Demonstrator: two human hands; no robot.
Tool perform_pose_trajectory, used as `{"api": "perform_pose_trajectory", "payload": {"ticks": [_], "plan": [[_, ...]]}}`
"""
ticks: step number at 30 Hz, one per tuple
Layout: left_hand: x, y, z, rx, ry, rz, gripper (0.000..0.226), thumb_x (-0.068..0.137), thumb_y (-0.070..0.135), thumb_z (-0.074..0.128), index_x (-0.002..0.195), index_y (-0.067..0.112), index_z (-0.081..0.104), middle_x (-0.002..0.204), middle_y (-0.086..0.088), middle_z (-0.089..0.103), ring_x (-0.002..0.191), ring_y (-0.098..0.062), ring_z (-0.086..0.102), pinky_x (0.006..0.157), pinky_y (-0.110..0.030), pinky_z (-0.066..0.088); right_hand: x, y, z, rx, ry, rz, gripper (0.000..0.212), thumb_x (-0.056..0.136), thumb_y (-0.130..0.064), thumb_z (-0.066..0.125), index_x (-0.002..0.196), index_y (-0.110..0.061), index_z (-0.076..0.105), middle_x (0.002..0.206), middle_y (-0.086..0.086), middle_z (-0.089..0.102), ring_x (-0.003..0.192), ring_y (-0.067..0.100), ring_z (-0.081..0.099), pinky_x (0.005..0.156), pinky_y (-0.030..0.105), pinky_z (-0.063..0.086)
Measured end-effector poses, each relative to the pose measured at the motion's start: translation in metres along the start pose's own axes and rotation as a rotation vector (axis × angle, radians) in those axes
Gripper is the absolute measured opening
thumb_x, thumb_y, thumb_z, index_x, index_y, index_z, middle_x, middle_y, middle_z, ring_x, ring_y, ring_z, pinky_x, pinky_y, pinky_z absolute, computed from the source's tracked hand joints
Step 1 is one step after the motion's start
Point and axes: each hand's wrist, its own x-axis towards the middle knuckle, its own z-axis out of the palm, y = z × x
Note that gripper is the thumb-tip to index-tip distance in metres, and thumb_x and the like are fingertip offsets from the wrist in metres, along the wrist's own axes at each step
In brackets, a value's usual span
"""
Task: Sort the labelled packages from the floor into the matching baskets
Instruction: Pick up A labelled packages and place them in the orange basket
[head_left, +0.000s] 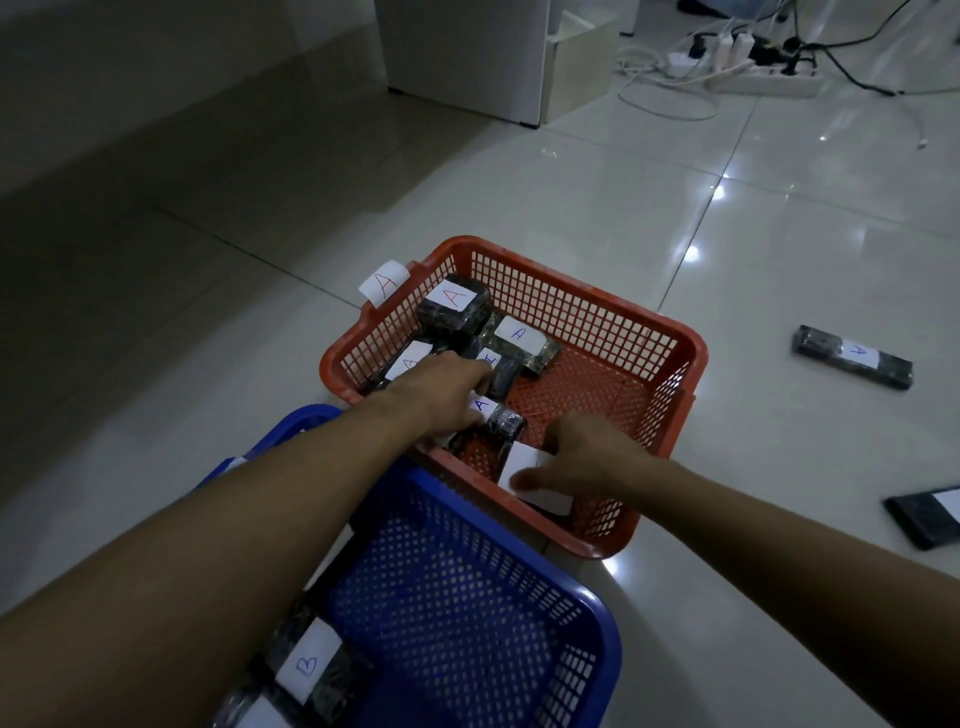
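Left hand grips A-package | right hand presses white-labelled package | step: placing into red basket | next: fetch floor package, right of hands

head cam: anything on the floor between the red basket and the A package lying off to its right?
Nothing. In the head view, the stretch from the red basket to the A package is bare glossy tile, with only light reflections on it.

Beyond my workspace I see a white cabinet on the glossy tiled floor, with a white power strip and tangled black and white cables lying just right of that cabinet.
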Motion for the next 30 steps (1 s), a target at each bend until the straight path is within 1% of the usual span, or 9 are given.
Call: {"api": "perform_pose_trajectory", "payload": {"ticks": [4, 7, 10, 12, 14, 19, 24, 27, 30], "plan": [[-0.007, -0.007, -0.01, -0.041, -0.205, 0.018, 0.026, 0.084, 0.029, 0.072, 0.104, 0.026, 0.056, 0.108, 0.003, 0.062, 0.092, -0.012, 0.059, 0.067, -0.024, 0.046, 0.003, -0.005, 0.003, -0.008, 0.051, 0.001, 0.046, 0.077, -0.05, 0.075, 0.1, -0.012, 0.063, 0.093, 0.003, 0.065, 0.086, 0.018, 0.063, 0.076, 0.03, 0.057], [-0.017, -0.017, -0.02, 0.085, -0.135, 0.058, 0.038, 0.083, 0.036, 0.071, 0.117, 0.029, 0.053, 0.12, 0.004, 0.057, 0.11, -0.015, 0.052, 0.091, -0.035, 0.049, 0.005, -0.006, 0.002, -0.035, 0.077, -0.009, 0.047, 0.073, -0.05, 0.078, 0.095, -0.012, 0.063, 0.093, 0.005, 0.065, 0.087, 0.02, 0.064, 0.081, 0.035, 0.058], [-0.022, -0.032, -0.023, 0.297, 0.098, 0.033, 0.059, 0.079, 0.055, 0.067, 0.13, 0.035, 0.045, 0.145, -0.002, 0.042, 0.138, -0.025, 0.028, 0.114, -0.053, 0.025, 0.004, -0.01, 0.001, -0.123, 0.087, -0.012, 0.047, 0.072, -0.052, 0.079, 0.088, -0.011, 0.063, 0.087, 0.004, 0.066, 0.083, 0.019, 0.065, 0.078, 0.036, 0.06], [-0.023, -0.038, -0.019, 0.344, 0.111, -0.084, 0.08, 0.075, 0.069, 0.062, 0.143, 0.038, 0.034, 0.16, -0.005, 0.019, 0.149, -0.034, 0.001, 0.112, -0.068, 0.0, 0.005, -0.014, 0.0, -0.188, 0.09, -0.028, 0.045, 0.075, -0.054, 0.075, 0.084, -0.011, 0.061, 0.086, 0.004, 0.066, 0.081, 0.018, 0.066, 0.076, 0.035, 0.06], [-0.025, -0.041, -0.013, 0.331, 0.112, -0.161, 0.092, 0.072, 0.078, 0.056, 0.149, 0.04, 0.023, 0.164, -0.005, 0.005, 0.149, -0.038, -0.01, 0.107, -0.075, -0.006, 0.006, -0.017, 0.002, -0.201, 0.106, -0.048, 0.042, 0.082, -0.054, 0.069, 0.078, -0.014, 0.055, 0.086, 0.005, 0.063, 0.083, 0.02, 0.065, 0.078, 0.036, 0.059], [-0.035, -0.048, -0.006, 0.179, 0.158, -0.155, 0.088, 0.076, 0.075, 0.055, 0.149, 0.036, 0.026, 0.163, -0.003, 0.006, 0.149, -0.036, 0.0, 0.113, -0.069, 0.012, 0.009, -0.022, 0.006, -0.174, 0.13, -0.051, 0.04, 0.084, -0.052, 0.068, 0.074, -0.016, 0.055, 0.08, 0.003, 0.062, 0.079, 0.019, 0.065, 0.076, 0.035, 0.059], [-0.039, -0.068, -0.013, 0.039, 0.374, -0.201, 0.088, 0.078, 0.061, 0.064, 0.15, 0.028, 0.023, 0.161, -0.01, 0.011, 0.147, -0.033, 0.013, 0.113, -0.059, 0.021, 0.008, -0.019, 0.008, -0.117, 0.169, -0.039, 0.038, 0.083, -0.048, 0.071, 0.089, -0.012, 0.062, 0.085, 0.003, 0.064, 0.08, 0.017, 0.065, 0.077, 0.035, 0.06], [-0.038, -0.078, -0.009, -0.116, 0.31, -0.316, 0.101, 0.079, 0.054, 0.067, 0.154, 0.021, 0.009, 0.155, -0.017, 0.026, 0.138, -0.036, 0.031, 0.11, -0.055, 0.034, 0.007, -0.02, 0.012, -0.102, 0.193, -0.042, 0.037, 0.083, -0.048, 0.071, 0.09, -0.013, 0.062, 0.084, 0.003, 0.064, 0.078, 0.017, 0.064, 0.075, 0.036, 0.06], [-0.038, -0.083, -0.004, -0.114, 0.319, -0.304, 0.096, 0.081, 0.049, 0.068, 0.153, 0.016, 0.012, 0.148, -0.015, 0.038, 0.129, -0.032, 0.041, 0.105, -0.049, 0.042, 0.01, -0.02, 0.011, -0.079, 0.183, -0.027, 0.036, 0.083, -0.048, 0.071, 0.087, -0.013, 0.061, 0.083, 0.003, 0.064, 0.077, 0.016, 0.064, 0.073, 0.035, 0.06]]}}
